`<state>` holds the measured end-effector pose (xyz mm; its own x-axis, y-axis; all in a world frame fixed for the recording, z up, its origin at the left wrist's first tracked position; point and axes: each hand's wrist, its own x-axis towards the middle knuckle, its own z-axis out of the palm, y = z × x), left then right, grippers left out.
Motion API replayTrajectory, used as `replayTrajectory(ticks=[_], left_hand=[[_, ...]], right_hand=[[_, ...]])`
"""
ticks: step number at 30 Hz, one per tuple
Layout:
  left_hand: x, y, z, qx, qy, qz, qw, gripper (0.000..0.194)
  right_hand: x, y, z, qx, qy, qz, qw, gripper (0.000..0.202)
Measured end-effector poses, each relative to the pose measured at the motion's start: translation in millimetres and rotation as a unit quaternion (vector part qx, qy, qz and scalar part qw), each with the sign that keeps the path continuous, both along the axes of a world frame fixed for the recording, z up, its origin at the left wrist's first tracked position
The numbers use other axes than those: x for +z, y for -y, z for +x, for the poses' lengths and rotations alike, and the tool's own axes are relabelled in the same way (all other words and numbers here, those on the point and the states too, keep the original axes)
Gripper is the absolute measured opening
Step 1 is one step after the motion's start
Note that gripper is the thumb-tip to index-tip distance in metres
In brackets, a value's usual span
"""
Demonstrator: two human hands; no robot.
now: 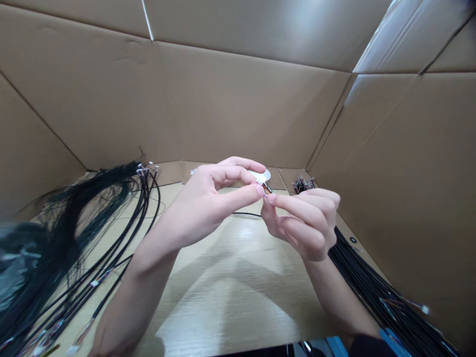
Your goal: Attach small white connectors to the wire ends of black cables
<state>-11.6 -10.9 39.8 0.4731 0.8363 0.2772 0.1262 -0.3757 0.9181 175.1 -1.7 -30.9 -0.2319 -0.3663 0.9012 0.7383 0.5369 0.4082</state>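
Note:
Above the middle of the table, my left hand (211,201) pinches a small white connector between thumb and fingers. Thin coloured wires (267,188) run from it towards my right hand (305,218). The thumb and index fingertip of that hand are pressed together on the wire ends, with its other fingers curled. The fingertips of both hands nearly touch and hide most of the connector. A white rounded object (263,175) shows just behind my left fingers. Below and behind the hands, a piece of black cable (246,214) is partly visible.
Black cables with white plugs (145,198) and a tangle of thin dark strands (74,213) lie at left. A thick bundle of black cables (366,282) runs along the right. Dark wire ends (303,184) sit at the back right. Cardboard walls (241,104) enclose the wooden table (223,297).

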Motion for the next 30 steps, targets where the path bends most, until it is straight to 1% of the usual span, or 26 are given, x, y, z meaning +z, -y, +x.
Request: replayTrajectory(ticks=[3, 5, 9, 12, 15, 17, 22, 25, 27, 30], left_hand=[[-2.1, -2, 0, 0.002, 0.005, 0.001, 1.0, 0.017], [-3.7, -3, 0, 0.002, 0.008, -0.002, 1.0, 0.016], [-5.0, -3, -1, 0.008, 0.006, 0.0, 1.0, 0.016], [-4.4, -3, -2, 0.002, 0.003, 0.003, 1.0, 0.016], [-3.7, -3, -2, -0.006, 0.006, 0.004, 1.0, 0.016], [-3.8, -4, -2, -0.006, 0.004, 0.006, 1.0, 0.017], [-5.0, -4, -2, -0.003, 0.003, 0.008, 1.0, 0.016], [-4.6, -4, -3, -0.002, -0.007, 0.015, 1.0, 0.016], [-3.9, -5, -4, 0.004, -0.026, 0.026, 0.999, 0.018], [-3.7, -8, -4, 0.035, -0.034, 0.052, 0.997, 0.027]], right_hand=[[0.9, -2, -2, 0.044, -0.039, -0.054, 0.997, 0.04], [1.9, -2, -2, 0.061, -0.061, -0.085, 0.993, 0.039], [4.0, 0, -2, 0.091, -0.065, -0.138, 0.984, 0.035], [5.5, 1, -4, 0.147, -0.088, -0.175, 0.97, 0.032], [7.0, 2, -6, 0.192, -0.121, -0.198, 0.954, 0.035], [7.6, 4, -6, 0.195, -0.122, -0.21, 0.95, 0.035], [8.0, 11, -5, 0.147, -0.117, -0.234, 0.954, 0.034], [9.4, 13, -6, 0.167, -0.133, -0.255, 0.943, 0.033], [10.6, 14, -6, 0.188, -0.134, -0.254, 0.939, 0.034], [11.7, 14, -5, 0.193, -0.132, -0.254, 0.938, 0.036]])
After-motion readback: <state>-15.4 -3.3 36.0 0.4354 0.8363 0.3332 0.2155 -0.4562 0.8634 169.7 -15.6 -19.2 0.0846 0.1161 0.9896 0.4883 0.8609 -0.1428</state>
